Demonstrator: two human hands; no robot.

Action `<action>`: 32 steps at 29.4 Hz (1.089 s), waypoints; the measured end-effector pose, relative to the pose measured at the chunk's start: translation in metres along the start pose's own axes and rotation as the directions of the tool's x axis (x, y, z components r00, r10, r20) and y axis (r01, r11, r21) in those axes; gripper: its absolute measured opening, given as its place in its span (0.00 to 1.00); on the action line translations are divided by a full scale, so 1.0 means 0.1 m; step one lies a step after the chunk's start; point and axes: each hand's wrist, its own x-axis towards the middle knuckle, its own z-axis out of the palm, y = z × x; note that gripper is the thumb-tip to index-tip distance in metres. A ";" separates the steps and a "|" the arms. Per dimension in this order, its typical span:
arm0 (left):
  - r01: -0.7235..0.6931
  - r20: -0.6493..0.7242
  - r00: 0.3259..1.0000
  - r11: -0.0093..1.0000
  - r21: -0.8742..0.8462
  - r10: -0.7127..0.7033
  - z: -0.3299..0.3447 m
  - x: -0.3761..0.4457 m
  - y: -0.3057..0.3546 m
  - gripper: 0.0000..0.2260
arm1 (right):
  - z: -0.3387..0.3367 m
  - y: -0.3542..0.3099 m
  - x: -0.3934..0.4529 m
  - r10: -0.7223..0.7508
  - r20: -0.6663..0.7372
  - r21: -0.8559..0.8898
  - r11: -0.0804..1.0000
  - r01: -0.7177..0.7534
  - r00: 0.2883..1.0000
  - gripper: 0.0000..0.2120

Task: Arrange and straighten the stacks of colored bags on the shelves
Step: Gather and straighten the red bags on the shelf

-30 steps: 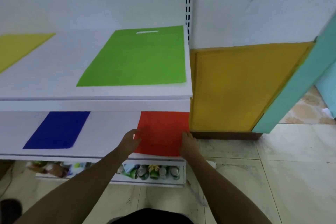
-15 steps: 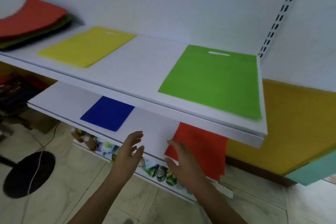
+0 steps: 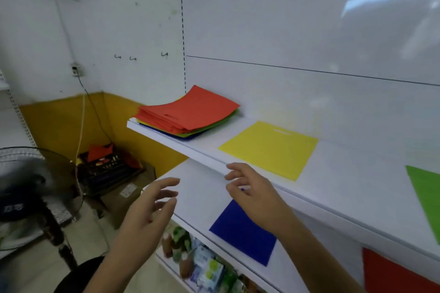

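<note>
The mixed stack of bags [image 3: 188,115] sits at the far left end of the upper shelf [image 3: 209,162], red sheets on top with green, yellow and blue edges peeking out beneath, fanned and skewed, its near corner reaching the shelf's front edge. These look like thin, floppy, very light bags; the top ones curl up at the back. I'd guess they slide easily over one another, so squaring them wants a hold on both side edges of the whole pile rather than a pinch at one corner.

Along the same shelf a yellow bag [image 3: 270,148] lies flat, then a green bag [image 3: 426,195] at the right. On the lower shelf [image 3: 200,192] lie a blue bag [image 3: 242,233] and a red bag [image 3: 390,273].

Both hands hover empty with fingers loosely spread: the left hand [image 3: 145,211] off the lower shelf's left end, the right hand [image 3: 254,194] by the upper shelf's front edge.
</note>
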 end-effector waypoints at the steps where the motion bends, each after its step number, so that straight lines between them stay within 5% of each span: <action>1: -0.006 -0.007 1.000 1.000 0.009 0.006 -0.10 0.09 -0.08 0.14 | 0.02 -0.02 0.15 0.010 0.000 -0.011 1.000 -0.010 1.000 0.16; 10: -0.100 0.027 0.995 0.995 0.017 0.100 -0.98 1.63 -0.86 0.10 | 0.40 0.14 2.12 0.121 -0.066 -0.223 0.966 -0.133 0.990 0.25; 18: -0.196 0.102 0.978 0.971 0.135 0.183 -1.50 3.21 -1.18 0.11 | 0.37 0.37 3.02 0.289 -0.099 -0.396 0.867 -0.304 0.952 0.21; 25: -0.210 0.389 0.918 0.927 0.312 0.077 -1.31 4.32 -1.42 0.11 | 0.41 0.56 3.22 0.334 -0.205 -0.482 0.784 -0.391 0.920 0.23; 29: -0.440 0.689 0.712 0.678 0.589 -0.136 -0.97 4.86 -1.62 0.27 | 0.44 0.64 3.38 0.322 -0.403 -0.474 0.727 -0.497 0.856 0.21; 32: -0.512 0.819 0.567 0.742 0.433 -0.086 -0.83 5.02 -1.70 0.48 | 0.40 0.68 3.40 0.320 -0.507 -0.431 0.710 -0.557 0.800 0.20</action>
